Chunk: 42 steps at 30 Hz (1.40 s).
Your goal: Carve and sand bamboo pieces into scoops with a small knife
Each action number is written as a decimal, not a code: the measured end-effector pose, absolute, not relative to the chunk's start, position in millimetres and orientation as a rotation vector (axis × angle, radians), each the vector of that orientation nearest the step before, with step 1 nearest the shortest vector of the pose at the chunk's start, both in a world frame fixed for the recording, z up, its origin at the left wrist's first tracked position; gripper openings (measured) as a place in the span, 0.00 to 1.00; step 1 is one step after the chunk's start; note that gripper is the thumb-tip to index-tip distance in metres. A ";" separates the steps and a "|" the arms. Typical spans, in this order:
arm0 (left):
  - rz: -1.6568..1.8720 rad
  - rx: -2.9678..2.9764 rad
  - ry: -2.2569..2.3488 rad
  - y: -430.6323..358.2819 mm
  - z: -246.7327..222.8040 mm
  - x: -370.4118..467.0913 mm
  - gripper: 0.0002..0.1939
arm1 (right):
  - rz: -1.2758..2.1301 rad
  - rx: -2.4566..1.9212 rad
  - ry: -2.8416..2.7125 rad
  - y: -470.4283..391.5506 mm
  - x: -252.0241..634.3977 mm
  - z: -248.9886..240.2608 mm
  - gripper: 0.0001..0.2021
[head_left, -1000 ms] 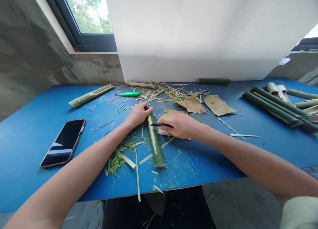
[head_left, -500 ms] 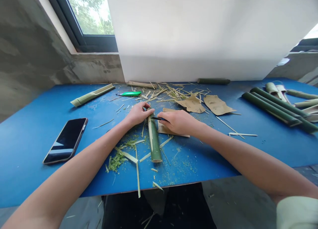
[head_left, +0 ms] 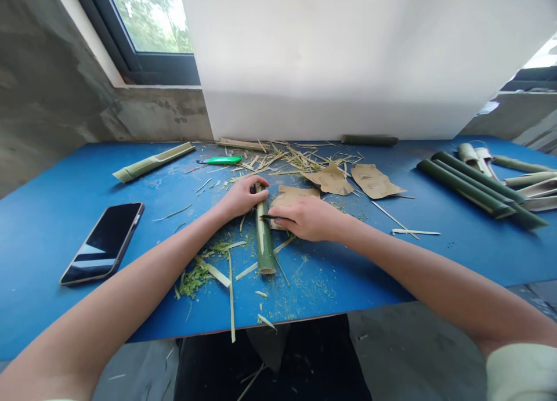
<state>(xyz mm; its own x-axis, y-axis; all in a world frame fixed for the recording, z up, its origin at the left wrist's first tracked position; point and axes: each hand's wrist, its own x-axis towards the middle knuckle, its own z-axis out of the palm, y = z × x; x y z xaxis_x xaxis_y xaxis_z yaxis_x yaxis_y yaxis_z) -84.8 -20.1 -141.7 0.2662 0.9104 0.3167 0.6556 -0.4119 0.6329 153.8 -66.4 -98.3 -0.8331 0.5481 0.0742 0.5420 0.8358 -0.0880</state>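
Note:
A green bamboo tube point(head_left: 266, 251) lies on the blue table, its open end toward me and a pale stripe bared along its upper side. My left hand point(head_left: 245, 199) is wrapped round the tube's far end. In my right hand point(head_left: 307, 216) is a dark, thin-bladed knife point(head_left: 268, 217), its handle mostly hidden by the fingers. The blade lies across the pale stripe, partway down the tube. Under and beside my right hand sits a piece of brown sandpaper point(head_left: 296, 194). Green shavings point(head_left: 194, 280) and pale bamboo strips lie left of the tube.
A phone point(head_left: 104, 241) lies at the left, near a split bamboo piece point(head_left: 154, 162). Behind my hands are a green utility knife point(head_left: 224, 160), scattered slivers point(head_left: 300, 159) and more sandpaper point(head_left: 374, 181). Several bamboo pieces point(head_left: 470, 186) lie at the right. The table's front edge is close.
My right hand has drawn the knife nearer to me along the bamboo tube. My left hand keeps its hold at the far end. The camera view has shifted slightly.

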 end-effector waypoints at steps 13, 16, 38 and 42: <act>0.911 2.185 1.450 -21.3 -140.8 -84.4 0.15 | 0.098 -0.853 -2.933 -69.2 155.1 -98.2 0.17; 0.906 2.194 1.453 -21.9 -140.7 -84.6 0.15 | 0.072 -0.934 -2.855 -67.0 154.3 -98.8 0.18; 0.937 2.189 1.462 -23.2 -141.6 -86.3 0.15 | 0.103 -0.897 -2.845 -71.5 155.1 -99.3 0.16; 0.948 2.190 1.464 -22.2 -143.5 -87.2 0.14 | 0.071 -0.877 -2.858 -71.6 154.8 -101.2 0.14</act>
<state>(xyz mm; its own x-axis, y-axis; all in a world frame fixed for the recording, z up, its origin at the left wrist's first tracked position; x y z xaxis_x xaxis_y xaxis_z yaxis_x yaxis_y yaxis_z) -87.2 -22.2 -143.5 0.2465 0.9079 0.3391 0.6811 -0.4112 0.6059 154.8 -71.6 -101.2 -0.8175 0.5611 0.1296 0.5540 0.8277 -0.0891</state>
